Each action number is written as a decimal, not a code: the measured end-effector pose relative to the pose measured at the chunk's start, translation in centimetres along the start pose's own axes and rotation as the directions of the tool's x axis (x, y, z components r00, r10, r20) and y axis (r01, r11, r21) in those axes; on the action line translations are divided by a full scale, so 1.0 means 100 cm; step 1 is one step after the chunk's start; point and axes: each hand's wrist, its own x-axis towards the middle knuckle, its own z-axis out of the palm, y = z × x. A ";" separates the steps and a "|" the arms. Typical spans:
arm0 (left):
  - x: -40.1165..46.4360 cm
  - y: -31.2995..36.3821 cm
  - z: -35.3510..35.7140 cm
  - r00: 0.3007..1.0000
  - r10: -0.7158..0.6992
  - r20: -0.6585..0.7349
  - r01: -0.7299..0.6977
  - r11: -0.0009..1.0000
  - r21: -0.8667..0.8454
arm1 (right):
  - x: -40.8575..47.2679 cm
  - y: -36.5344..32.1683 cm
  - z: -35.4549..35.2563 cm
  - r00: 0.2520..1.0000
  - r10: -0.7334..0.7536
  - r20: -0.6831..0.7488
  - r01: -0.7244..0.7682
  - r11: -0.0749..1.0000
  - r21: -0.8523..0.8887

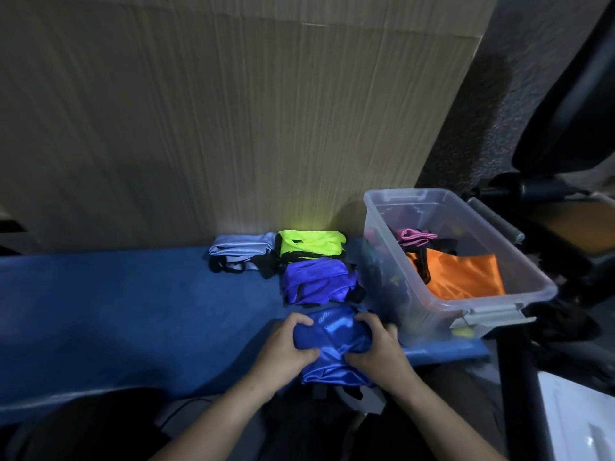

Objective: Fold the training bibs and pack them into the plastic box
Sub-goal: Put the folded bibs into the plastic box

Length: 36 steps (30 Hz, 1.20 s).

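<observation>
At lower centre, on the table point(133, 294), a blue bib point(332, 341) is clenched by the left hand point(283, 347) and right hand point(379, 347), beside the box point(499, 297). Thin, slick and limp, it is best held at both folded ends.

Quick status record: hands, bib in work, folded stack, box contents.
left hand: grips blue bib
right hand: grips blue bib
blue bib: bundled at near edge of blue mat
folded on mat: purple bib, neon yellow bib, grey bib
plastic box: open, holds orange bib and pink bib
</observation>
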 end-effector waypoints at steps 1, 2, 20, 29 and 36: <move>-0.001 -0.002 0.000 1.000 -0.007 -0.003 0.007 0.999 -0.038 | -0.003 -0.001 0.001 1.000 -0.011 0.011 0.011 1.000 0.029; -0.003 -0.004 0.000 1.000 -0.015 -0.004 0.015 0.997 -0.080 | -0.006 -0.001 0.002 1.000 -0.027 0.014 0.026 0.998 0.058; -0.051 0.166 -0.067 0.914 0.390 -0.112 -0.404 0.856 -0.322 | -0.053 -0.081 -0.129 0.820 -0.392 -0.416 0.509 0.832 0.222; 0.001 0.266 -0.003 0.845 0.531 -0.065 -0.518 0.782 -0.348 | -0.040 -0.056 -0.251 0.764 -0.326 -0.557 0.435 0.898 0.070; 0.055 0.242 0.037 0.852 0.517 0.088 -0.523 0.830 0.194 | -0.008 0.000 -0.264 0.877 -0.199 -0.438 0.209 0.978 -0.025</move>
